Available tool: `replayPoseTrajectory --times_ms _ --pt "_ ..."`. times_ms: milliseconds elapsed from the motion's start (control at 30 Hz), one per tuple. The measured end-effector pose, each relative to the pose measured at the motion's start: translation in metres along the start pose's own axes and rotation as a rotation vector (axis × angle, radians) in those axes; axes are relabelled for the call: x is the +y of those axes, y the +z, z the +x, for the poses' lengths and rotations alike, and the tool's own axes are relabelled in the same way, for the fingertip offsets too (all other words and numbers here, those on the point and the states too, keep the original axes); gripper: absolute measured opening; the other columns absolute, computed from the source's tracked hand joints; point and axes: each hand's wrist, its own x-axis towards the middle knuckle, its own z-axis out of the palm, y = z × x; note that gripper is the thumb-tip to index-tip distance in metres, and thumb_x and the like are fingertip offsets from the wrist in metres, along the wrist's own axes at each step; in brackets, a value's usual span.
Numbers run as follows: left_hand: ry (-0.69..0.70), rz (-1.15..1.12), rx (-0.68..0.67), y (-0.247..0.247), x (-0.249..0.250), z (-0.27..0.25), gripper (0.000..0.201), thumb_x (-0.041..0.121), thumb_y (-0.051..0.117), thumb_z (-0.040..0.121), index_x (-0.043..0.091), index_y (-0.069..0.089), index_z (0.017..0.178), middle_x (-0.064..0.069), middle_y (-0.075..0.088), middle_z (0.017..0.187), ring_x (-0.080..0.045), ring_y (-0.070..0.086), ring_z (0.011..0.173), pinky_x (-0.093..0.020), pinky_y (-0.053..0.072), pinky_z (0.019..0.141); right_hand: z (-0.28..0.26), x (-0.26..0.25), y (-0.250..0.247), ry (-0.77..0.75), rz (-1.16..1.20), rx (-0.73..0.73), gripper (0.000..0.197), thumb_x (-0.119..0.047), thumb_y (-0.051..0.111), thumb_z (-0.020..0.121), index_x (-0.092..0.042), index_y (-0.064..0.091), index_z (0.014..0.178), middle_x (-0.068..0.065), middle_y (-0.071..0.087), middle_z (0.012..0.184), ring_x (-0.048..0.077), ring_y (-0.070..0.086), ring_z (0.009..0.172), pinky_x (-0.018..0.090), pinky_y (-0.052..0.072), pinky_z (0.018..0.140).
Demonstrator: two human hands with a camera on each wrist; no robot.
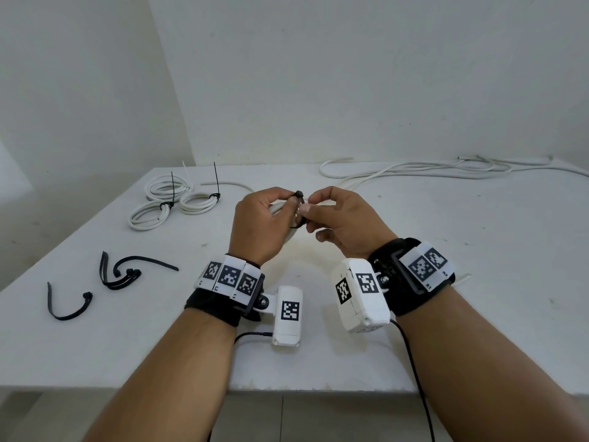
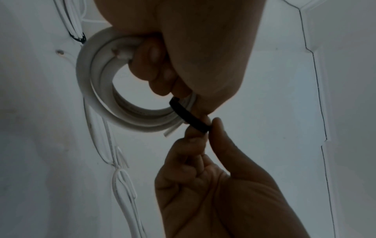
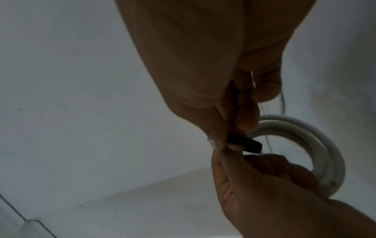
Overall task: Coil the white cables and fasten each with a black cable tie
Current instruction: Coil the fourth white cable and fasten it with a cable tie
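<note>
Above the white table (image 1: pixel 414 282), the left hand (image 1: pixel 259 224) grips a coiled white round cable (image 2: pixel 95 90), fingers curled through its loop. The right hand (image 1: pixel 345 223) pinches the black plastic cable tie (image 2: pixel 190 116) wrapped around that coil between thumb and forefinger. Three tied white coils (image 1: pixel 178 200) lie far left; spare black ties (image 1: pixel 118 274) lie nearer.

Bare forearms, strapped wrists

Each wrist wears a black band (image 1: pixel 220 306) carrying white square-coded tags (image 1: pixel 228 275) and a white camera box (image 1: pixel 361 298) (also tagged); thin black cables (image 1: pixel 414 374) trail off, apparently from the boxes.
</note>
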Motion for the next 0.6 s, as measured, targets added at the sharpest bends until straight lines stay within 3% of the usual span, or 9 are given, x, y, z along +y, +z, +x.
replayPoseTrajectory --times_ms 167,233,367,500,600 --pt "0.051 -0.014 -0.11 0.001 0.003 -0.003 0.013 0.022 0.066 0.092 0.02 0.077 0.085 0.011 0.071 0.071 -0.004 0.065 0.066 -0.017 0.048 0.062 0.001 -0.003 -0.007 0.037 0.219 0.0 0.017 -0.002 0.066 0.091 -0.01 0.053 0.084 0.017 0.061 0.078 0.018 0.053 0.058 0.024 0.045 0.057" --pt "0.042 -0.013 -0.109 0.0 0.003 -0.003 0.013 0.022 0.066 0.092 0.02 0.077 0.084 0.01 0.072 0.072 -0.004 0.065 0.065 -0.016 0.047 0.062 0.0 -0.002 -0.007 0.017 0.112 0.005 0.009 -0.01 0.068 0.091 -0.008 0.06 0.092 0.014 0.065 0.079 0.018 0.055 0.061 0.025 0.045 0.056" --pt "-0.013 -0.024 -0.13 -0.001 0.001 -0.003 0.014 0.021 0.066 0.092 0.023 0.077 0.084 0.012 0.072 0.071 -0.005 0.065 0.065 -0.017 0.047 0.062 0.002 -0.001 -0.01 -0.033 -0.136 0.098 0.019 -0.029 0.066 0.092 -0.012 0.073 0.097 0.002 0.066 0.077 0.015 0.051 0.067 0.024 0.039 0.053" --pt "-0.047 -0.093 -0.236 0.004 0.007 -0.006 0.014 0.013 0.064 0.093 0.014 0.076 0.087 0.021 0.065 0.06 0.004 0.054 0.051 -0.008 0.036 0.054 0.005 0.0 -0.017 -0.03 -0.133 0.118 0.01 -0.022 0.069 0.09 -0.016 0.075 0.084 -0.001 0.061 0.076 0.012 0.046 0.067 0.023 0.038 0.055" --pt "-0.098 -0.162 -0.294 0.007 0.012 -0.008 0.019 0.015 0.06 0.096 0.011 0.077 0.089 0.015 0.059 0.054 -0.002 0.046 0.043 -0.014 0.034 0.048 0.011 -0.001 -0.025 0.003 0.029 0.249 0.014 -0.017 0.069 0.091 -0.014 0.07 0.077 0.003 0.06 0.072 0.015 0.052 0.068 0.028 0.04 0.055"
